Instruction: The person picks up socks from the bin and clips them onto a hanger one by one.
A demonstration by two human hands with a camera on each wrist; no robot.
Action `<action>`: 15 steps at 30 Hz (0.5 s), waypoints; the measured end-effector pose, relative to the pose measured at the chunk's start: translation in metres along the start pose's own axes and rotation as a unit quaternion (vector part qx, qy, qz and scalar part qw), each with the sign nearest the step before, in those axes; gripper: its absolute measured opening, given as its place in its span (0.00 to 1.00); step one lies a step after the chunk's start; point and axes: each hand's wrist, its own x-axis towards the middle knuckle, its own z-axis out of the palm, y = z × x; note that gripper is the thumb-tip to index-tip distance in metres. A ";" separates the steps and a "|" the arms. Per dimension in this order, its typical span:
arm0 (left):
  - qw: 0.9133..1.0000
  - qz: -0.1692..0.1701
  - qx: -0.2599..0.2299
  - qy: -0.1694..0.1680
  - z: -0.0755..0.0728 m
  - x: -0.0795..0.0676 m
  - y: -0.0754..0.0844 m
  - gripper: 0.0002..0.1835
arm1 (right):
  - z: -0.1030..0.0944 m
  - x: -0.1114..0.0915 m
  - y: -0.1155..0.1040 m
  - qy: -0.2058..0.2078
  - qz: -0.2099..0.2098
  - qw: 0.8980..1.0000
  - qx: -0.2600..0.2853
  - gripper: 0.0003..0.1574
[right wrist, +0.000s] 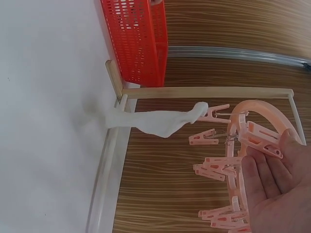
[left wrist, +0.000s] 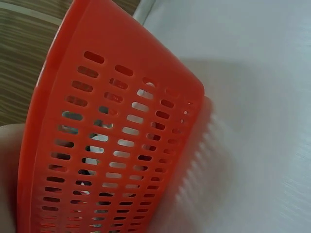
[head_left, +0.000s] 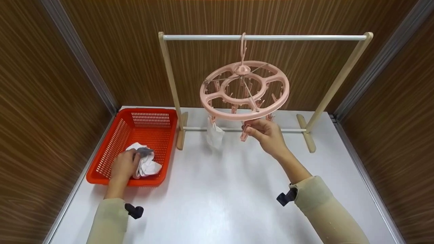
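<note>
In the head view, my left hand (head_left: 124,164) is down in the red basket (head_left: 171,135), its fingers at a crumpled grey cloth (head_left: 145,151) that they appear to grip. White cloth (head_left: 148,167) lies bunched beside and under it. My right hand (head_left: 268,135) pinches a pink clothespin (head_left: 244,133) at the near rim of a round pink clip hanger (head_left: 237,117). In the right wrist view, thumb and fingers hold that clothespin (right wrist: 262,139). A white sock (right wrist: 160,123) hangs from another clip to its left. The basket wall hides the left hand's fingers in the left wrist view.
A rack with a white top bar (head_left: 305,37) and wooden legs (head_left: 339,84) carries the hanger by its hook. Several more pink clips (right wrist: 216,167) dangle from the ring. Wood-grain panels (head_left: 135,51) enclose the white table (head_left: 217,203) on the back and sides.
</note>
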 end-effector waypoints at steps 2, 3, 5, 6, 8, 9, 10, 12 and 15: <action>0.998 0.002 -0.028 0.051 -0.001 -0.001 0.000 0.14 | 0.000 0.000 0.001 0.001 -0.002 1.000 0.006 0.12; 0.996 0.002 -0.044 0.075 -0.001 -0.001 0.000 0.13 | 0.001 0.000 0.001 -0.001 -0.004 1.000 0.015 0.11; 0.990 0.002 -0.073 0.119 -0.002 -0.002 0.001 0.12 | 0.001 0.001 0.002 -0.003 -0.011 0.999 0.030 0.11; 0.987 0.004 -0.084 0.139 -0.003 -0.002 0.002 0.12 | 0.001 0.002 0.005 -0.004 -0.016 0.999 0.036 0.10; 0.981 0.002 -0.103 0.166 -0.005 -0.001 0.004 0.13 | 0.001 0.004 0.009 -0.008 -0.023 0.999 0.046 0.10; 0.978 0.000 -0.111 0.177 -0.007 0.000 0.005 0.13 | 0.001 0.004 0.010 -0.009 -0.025 0.998 0.049 0.10; 0.975 -0.001 -0.120 0.187 -0.009 0.001 0.007 0.13 | 0.001 0.005 0.010 -0.009 -0.026 0.998 0.048 0.09; 0.969 -0.001 -0.141 0.203 -0.013 0.002 0.012 0.14 | 0.001 0.004 0.010 -0.007 -0.023 0.999 0.046 0.10; 0.962 0.009 -0.168 0.215 -0.018 0.005 0.020 0.14 | 0.001 0.002 0.004 0.003 -0.015 0.999 0.035 0.10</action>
